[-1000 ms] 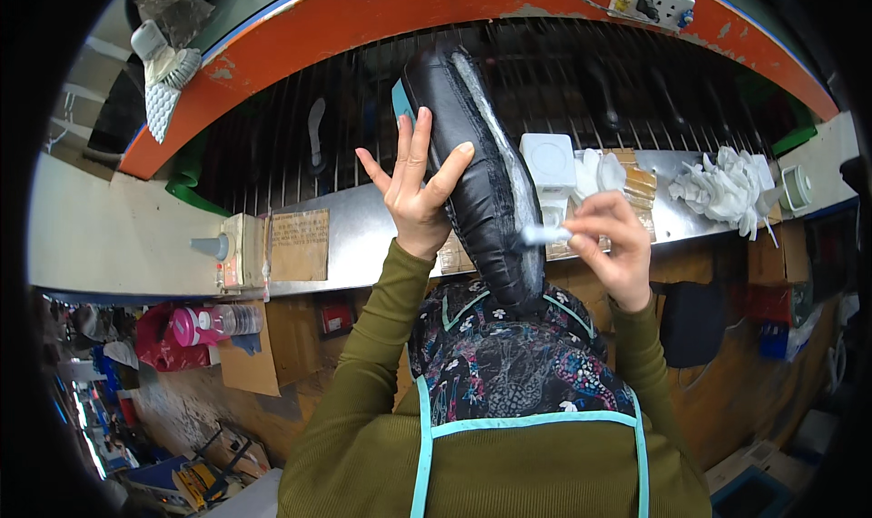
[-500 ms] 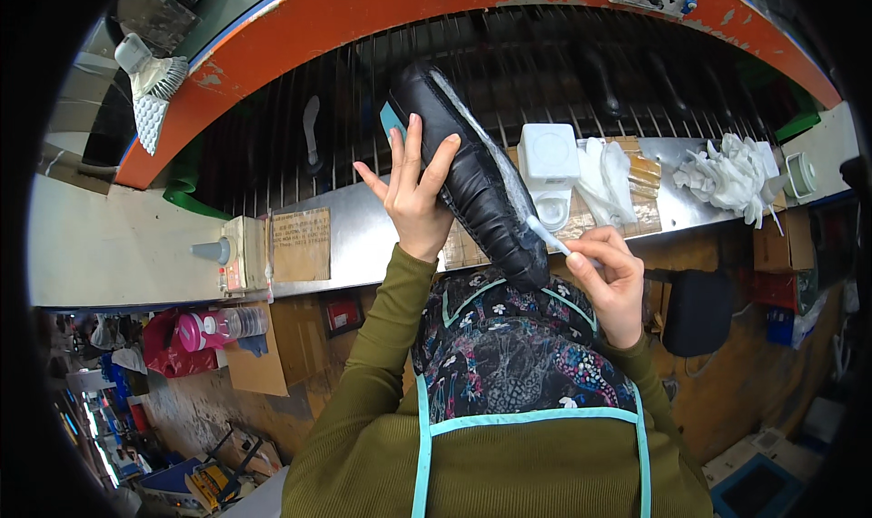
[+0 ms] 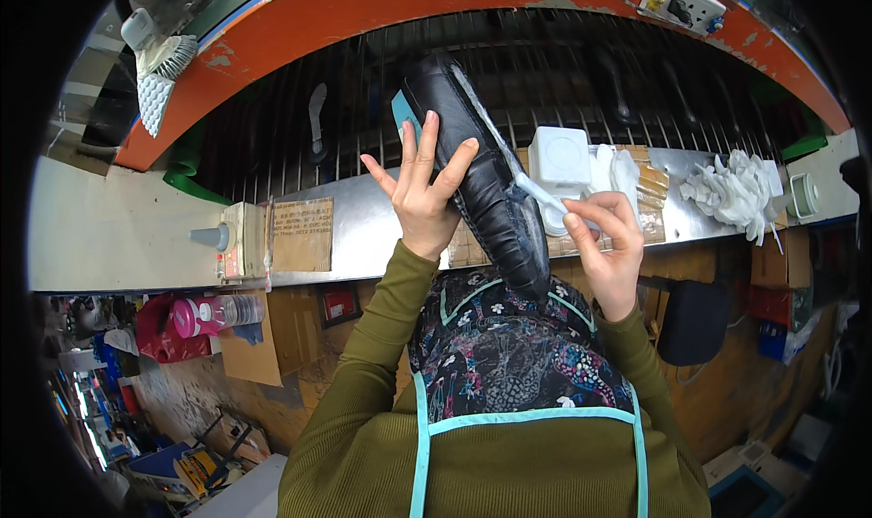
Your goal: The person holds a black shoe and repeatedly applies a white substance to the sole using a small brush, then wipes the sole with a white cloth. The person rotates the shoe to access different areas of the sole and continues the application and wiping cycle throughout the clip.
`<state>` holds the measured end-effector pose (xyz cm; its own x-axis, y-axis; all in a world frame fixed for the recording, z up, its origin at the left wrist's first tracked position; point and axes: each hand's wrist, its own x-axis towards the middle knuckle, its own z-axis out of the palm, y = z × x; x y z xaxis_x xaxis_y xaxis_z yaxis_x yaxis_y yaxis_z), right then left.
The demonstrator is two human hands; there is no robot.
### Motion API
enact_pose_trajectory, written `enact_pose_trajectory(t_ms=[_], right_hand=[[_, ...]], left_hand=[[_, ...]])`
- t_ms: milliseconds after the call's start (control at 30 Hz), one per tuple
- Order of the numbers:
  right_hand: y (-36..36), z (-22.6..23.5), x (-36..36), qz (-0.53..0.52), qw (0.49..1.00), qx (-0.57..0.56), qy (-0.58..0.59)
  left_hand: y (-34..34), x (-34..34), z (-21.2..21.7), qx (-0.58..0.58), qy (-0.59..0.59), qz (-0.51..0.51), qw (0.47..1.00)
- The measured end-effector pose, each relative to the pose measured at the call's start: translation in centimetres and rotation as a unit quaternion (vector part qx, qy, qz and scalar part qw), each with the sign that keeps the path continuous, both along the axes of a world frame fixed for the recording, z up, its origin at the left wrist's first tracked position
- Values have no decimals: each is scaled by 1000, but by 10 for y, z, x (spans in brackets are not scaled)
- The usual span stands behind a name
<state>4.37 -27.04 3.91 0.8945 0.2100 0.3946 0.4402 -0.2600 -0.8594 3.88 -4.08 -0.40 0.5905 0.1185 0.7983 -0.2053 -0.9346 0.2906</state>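
Note:
A black leather shoe upper (image 3: 474, 159), shaped as if stretched over a last, hangs tilted in front of me, its lower end near my apron. A pale band runs along its right edge. My left hand (image 3: 431, 195) supports it from the left, several fingers spread, with some contact hidden behind. A light blue tab (image 3: 403, 114) sticks out by the fingertips. My right hand (image 3: 610, 241) pinches a thin white brush (image 3: 543, 195), whose tip touches the pale band partway up. Just beyond the brush is a white square container (image 3: 559, 157) with a round opening in front.
A metal ledge (image 3: 350, 223) crosses ahead of me, with cardboard (image 3: 302, 234) on its left part. Behind it run dark rack bars (image 3: 272, 141) under an orange arch (image 3: 363, 23). Crumpled white cloth (image 3: 734, 191) lies at the right. A grey-tipped box (image 3: 242, 241) stands left.
The brush in my right hand has moved up along the shoe's pale edge, away from its lower end. My left hand still holds the shoe in nearly the same pose.

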Motion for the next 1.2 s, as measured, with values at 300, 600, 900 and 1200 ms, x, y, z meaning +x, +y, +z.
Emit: enact_pose_trajectory(t_ms=[300,600,900,1200], right_hand=[[-12,-7,10,121,992,19,37],[-33,-16,-18,168,940,149,257],[-17,-17,-10,73,982,73,156],[-10,-1,11,43,996,-20,80]], left_hand=[[13,2,-3,-4,57,15,998],[14,-3,-10,-62,142,12,988],[8,1,-12,-38,171,15,984],[6,4,-5,-9,151,13,988]])
